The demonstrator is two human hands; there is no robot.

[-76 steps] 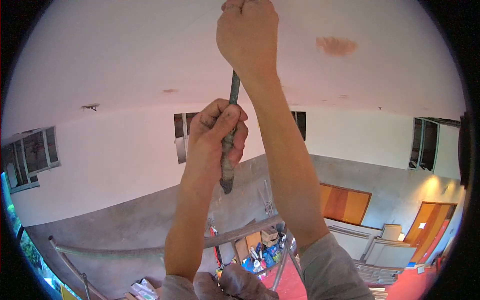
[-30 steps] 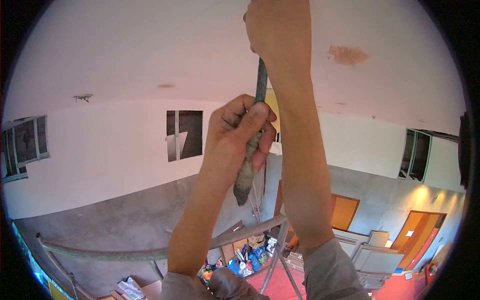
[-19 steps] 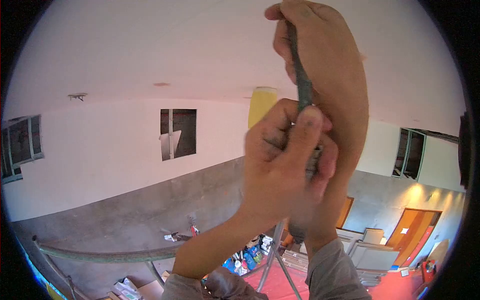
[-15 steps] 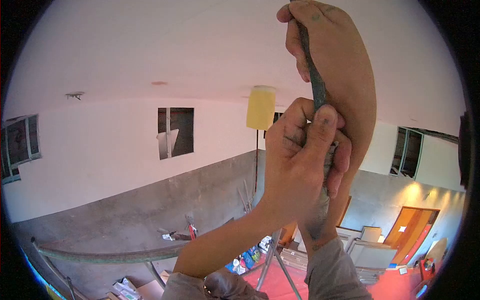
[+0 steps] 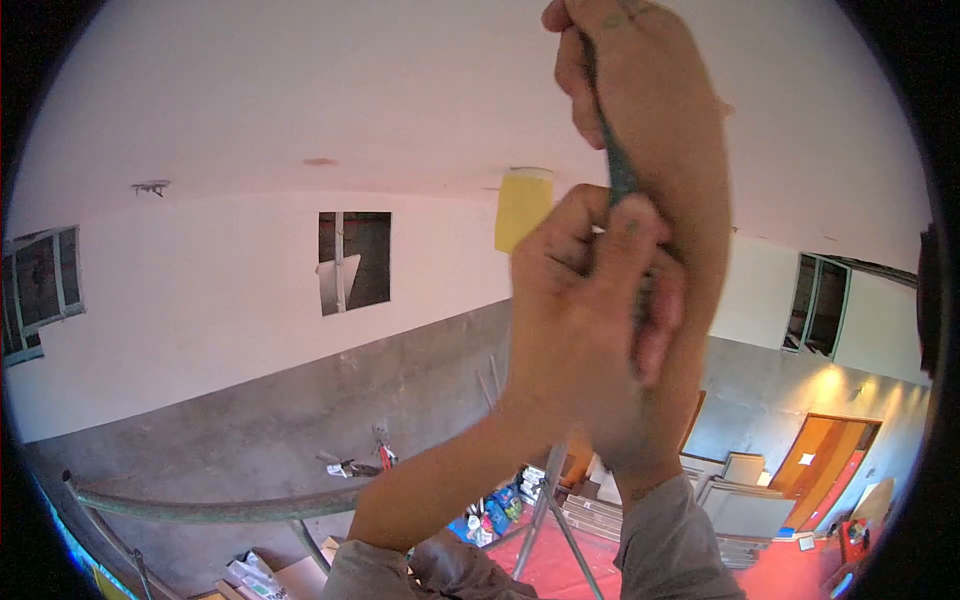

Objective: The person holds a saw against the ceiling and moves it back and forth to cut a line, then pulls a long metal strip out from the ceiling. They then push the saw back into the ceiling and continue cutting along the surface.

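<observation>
Both of my hands are raised toward the ceiling on one long, narrow, dark strip [image 5: 621, 172] with a rough surface; its kind I cannot make out. My right hand [image 5: 640, 55] is closed about the upper part, and its top edge is cut off by the frame. Lower down, my left hand [image 5: 590, 290] wraps around the strip, with the thumb pressed over it and the fingers curled in front of my right forearm. The left hand is blurred. The strip's lower end is mostly hidden behind that hand and wrist.
Close overhead is a pale ceiling [image 5: 420, 90]. A yellow block-like piece [image 5: 523, 210] hangs by it. Below left runs a curved metal rail [image 5: 210, 507]. On the floor far below are stacked panels [image 5: 742, 508], a red floor covering [image 5: 540, 555] and assorted bags [image 5: 490, 520]. An orange door [image 5: 825, 460] stands right.
Both hands and the strip have shifted a little to the left. My left hand has moved slightly up and is blurred. The grips look the same.
</observation>
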